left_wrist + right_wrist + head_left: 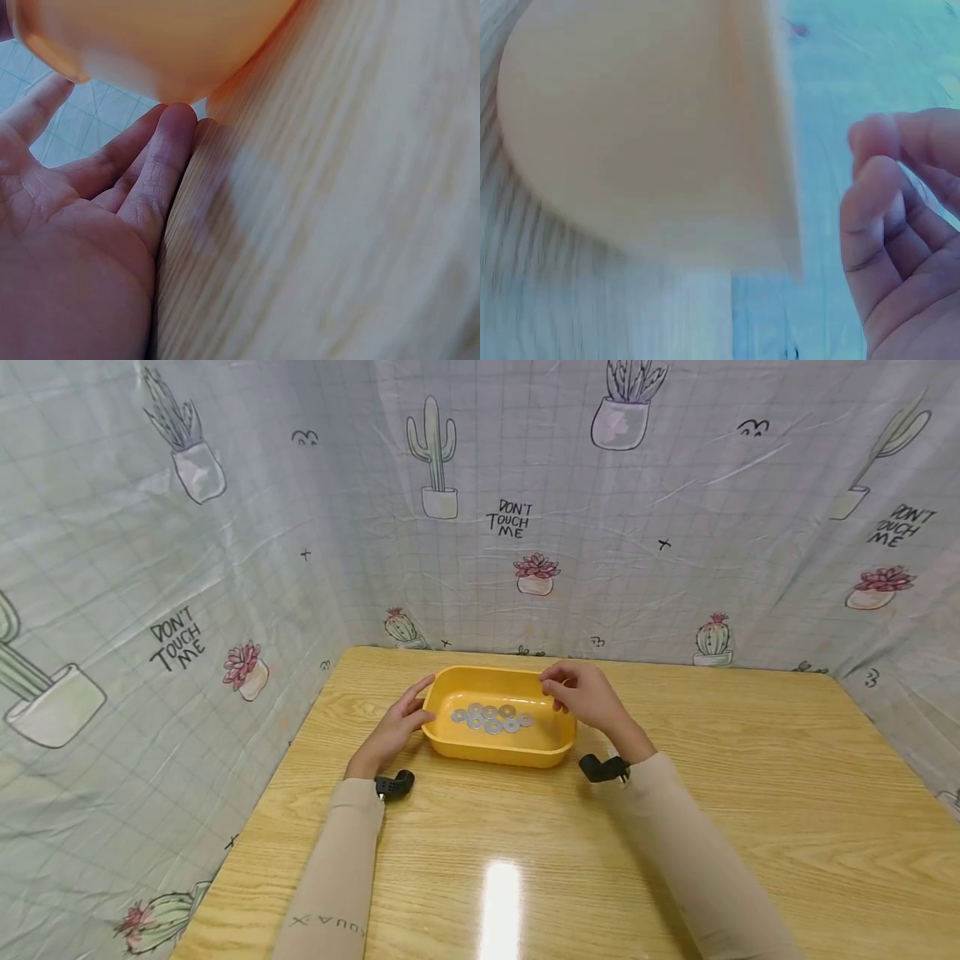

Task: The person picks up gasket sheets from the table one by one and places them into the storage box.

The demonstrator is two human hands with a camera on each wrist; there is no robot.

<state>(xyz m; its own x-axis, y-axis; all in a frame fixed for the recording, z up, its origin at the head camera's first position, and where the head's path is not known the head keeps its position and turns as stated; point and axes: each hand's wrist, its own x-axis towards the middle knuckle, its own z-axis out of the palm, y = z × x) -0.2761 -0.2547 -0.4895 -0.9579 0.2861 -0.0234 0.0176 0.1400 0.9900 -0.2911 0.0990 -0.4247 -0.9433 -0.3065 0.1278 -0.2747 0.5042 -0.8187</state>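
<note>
From my remote seat, I see a yellow tray (498,748) sitting near the far edge of the wooden bench (750,793), centred between two beige-sleeved arms. A cluster of flat metal washers (491,717) lies on the tray floor, gathered toward its middle, where the shallow walls keep them from sliding off onto the bench.

The left hand (396,727) rests against the tray's left end with fingers straight and relaxed; in the left wrist view the fingertips (176,124) touch the tray's rounded corner at bench level, which I judge to be a bracing touch that keeps the tray from shifting. It grips nothing.

The right hand (581,693) hovers over the tray's far right corner, fingers curled and drawn together above the rim. The right wrist view is blurred: the fingers (877,176) are bent close to each other, but I cannot tell whether a washer is pinched between them or they are empty.

A cactus-print cloth (225,527) curtains the bench on three sides, likely as a plain backdrop. Black wrist-camera mounts (395,784) sit at both cuffs.
</note>
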